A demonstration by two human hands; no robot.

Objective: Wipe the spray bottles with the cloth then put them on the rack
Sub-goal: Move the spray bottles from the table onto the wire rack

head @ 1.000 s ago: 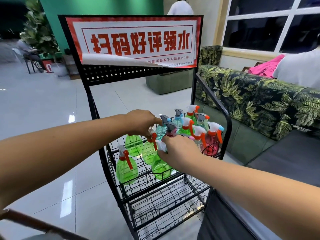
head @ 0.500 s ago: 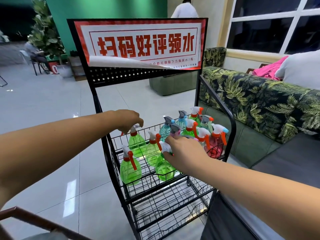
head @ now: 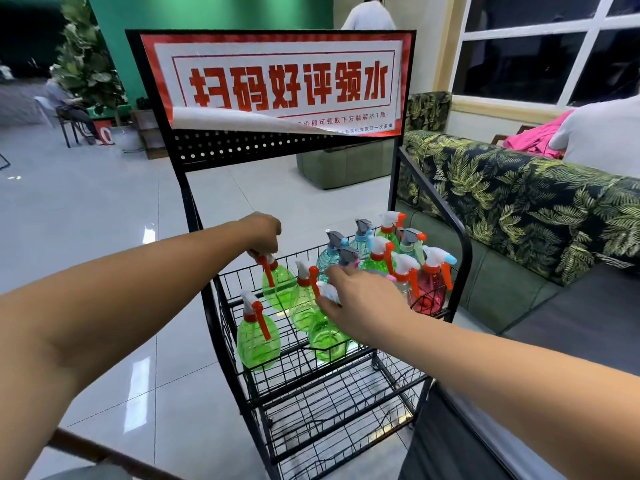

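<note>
Tall black wire rack point(head: 465, 258) under red-and-white sign point(head: 287, 81). Top shelf carries translucent plastic spray bottles point(head: 377, 263), upright, packed close.

Left hand point(head: 263, 230) pinches nozzle head of rear green spray bottle point(head: 277, 289). Right hand point(head: 363, 299) curls round white head of front green spray bottle point(head: 327, 337). Heads likely used as handles for lifting. Cloth not in view.

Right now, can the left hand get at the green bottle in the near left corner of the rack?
Probably yes, once it lets go. The near left green bottle stands apart with nothing over its spray head, but the left hand grips the head of the farther green bottle.
</note>
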